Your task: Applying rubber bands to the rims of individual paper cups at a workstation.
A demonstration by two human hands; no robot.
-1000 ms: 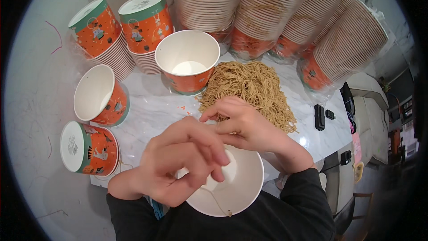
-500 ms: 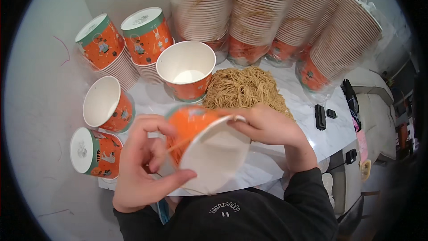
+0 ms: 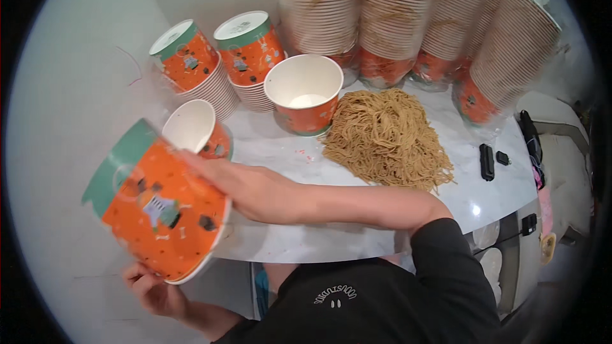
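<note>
One head-worn fisheye camera looks steeply down from close above at the table and the person's forearms.

Pale marble-look tabletop, plain grey wall at left, chair at right, soft even light.

The person is wearing a black long-sleeved top with a small pale printed mark on the chest, its right sleeve pushed up past the wrist, leaving the right hand and left hand bare.
</note>
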